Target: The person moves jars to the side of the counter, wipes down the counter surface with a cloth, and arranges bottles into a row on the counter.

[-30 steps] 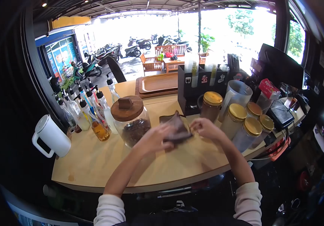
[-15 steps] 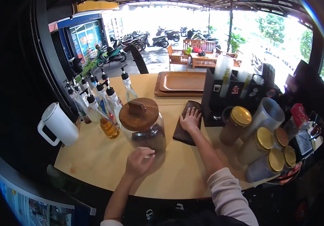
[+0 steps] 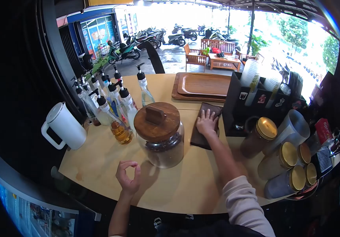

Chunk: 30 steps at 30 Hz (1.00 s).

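1. Seeing the left hand above the front part of the table, partly closed, thumb and forefinger curled into a near ring; cannot tell whether the tips touch, and can make out nothing held.
2. Finding gold-lidded canisters grouped toward the front right corner, one with brown contents, others paler and cloudy.
3. Noting a glass jar near the middle, beyond the left hand, closed by a round wooden lid, with dark contents showing through.
4. Spotting a white jug upright at the left edge, and beside it pump bottles, the nearest with amber liquid low down.
5. Seeing a dark brown cloth lying flat, longer than wide, right of the jar and just beside the black organizer.
6. Finding the right hand open, palm down on the cloth, fingers spread, gripping nothing visible.
7. Noting a clear pitcher behind the canisters, with no contents visible, and stacks of clear cups in the organizer.
8. Spotting stacked wooden trays along the back edge, left of the organizer.
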### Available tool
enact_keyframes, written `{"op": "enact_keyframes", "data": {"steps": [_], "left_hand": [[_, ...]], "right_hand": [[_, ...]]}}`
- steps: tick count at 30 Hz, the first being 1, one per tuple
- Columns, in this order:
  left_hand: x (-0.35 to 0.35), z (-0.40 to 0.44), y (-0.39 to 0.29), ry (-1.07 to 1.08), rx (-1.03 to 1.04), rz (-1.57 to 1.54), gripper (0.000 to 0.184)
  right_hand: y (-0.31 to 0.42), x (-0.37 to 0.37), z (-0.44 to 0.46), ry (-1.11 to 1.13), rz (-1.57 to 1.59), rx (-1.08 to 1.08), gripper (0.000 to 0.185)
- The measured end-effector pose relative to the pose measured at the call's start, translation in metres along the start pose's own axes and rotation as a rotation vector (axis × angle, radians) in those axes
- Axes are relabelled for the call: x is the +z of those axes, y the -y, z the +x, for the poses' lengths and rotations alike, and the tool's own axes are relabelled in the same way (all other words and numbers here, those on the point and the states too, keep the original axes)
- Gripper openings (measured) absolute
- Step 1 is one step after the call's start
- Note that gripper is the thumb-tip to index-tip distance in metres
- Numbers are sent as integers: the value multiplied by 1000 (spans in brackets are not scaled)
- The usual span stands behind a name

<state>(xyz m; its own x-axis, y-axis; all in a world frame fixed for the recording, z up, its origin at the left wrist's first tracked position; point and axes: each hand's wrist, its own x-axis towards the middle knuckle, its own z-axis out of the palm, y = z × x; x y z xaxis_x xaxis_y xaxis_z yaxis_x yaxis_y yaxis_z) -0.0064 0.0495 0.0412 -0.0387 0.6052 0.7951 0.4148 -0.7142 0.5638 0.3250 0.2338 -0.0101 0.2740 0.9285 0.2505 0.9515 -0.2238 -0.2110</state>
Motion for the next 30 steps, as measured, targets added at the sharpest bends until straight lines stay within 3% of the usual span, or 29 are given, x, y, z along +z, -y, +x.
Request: {"op": "enact_keyframes", "data": {"steps": [1,2,3,4,5,7,8,10,11,13,15,17,19,22,25,30], "left_hand": [[0,-2,3,33,-32,-36,26],[5,0,4,35,-33,-36,26],[15,4,3,-7,-110,-104,43],[24,8,3,-49,-184,-172,61],[28,12,4,-46,-179,-177,61],[33,15,5,101,-275,-97,100],[35,16,6,110,-268,-100,100],[40,14,9,229,-342,-117,117],[42,13,9,232,-345,-116,117],[46,16,9,247,-339,-141,117],[44,22,10,222,-308,-186,116],[42,33,10,194,-274,-230,116],[36,41,1,150,-228,-193,114],[36,54,-6,112,-120,-136,112],[40,75,-20,137,-40,-66,111],[48,128,-36,248,84,25,109]], "right_hand": [[13,11,3,-23,18,-26,52],[22,16,6,40,15,-250,52],[37,-4,-6,139,175,-457,49],[44,1,-14,131,96,-610,47],[47,4,-20,121,19,-761,45],[24,3,-13,85,165,-698,45],[8,1,-7,48,308,-641,46],[-17,-7,1,23,117,-178,49],[-22,4,-2,-120,47,39,48],[-10,4,-16,-128,-92,116,51],[-3,-11,-50,52,8,-163,52],[-11,-35,-85,186,127,-585,50],[-31,-31,-81,156,148,-535,52],[-34,-23,-56,43,18,-84,56],[-3,-14,-43,97,-66,18,56],[2,-17,-44,138,26,-232,51]]}}
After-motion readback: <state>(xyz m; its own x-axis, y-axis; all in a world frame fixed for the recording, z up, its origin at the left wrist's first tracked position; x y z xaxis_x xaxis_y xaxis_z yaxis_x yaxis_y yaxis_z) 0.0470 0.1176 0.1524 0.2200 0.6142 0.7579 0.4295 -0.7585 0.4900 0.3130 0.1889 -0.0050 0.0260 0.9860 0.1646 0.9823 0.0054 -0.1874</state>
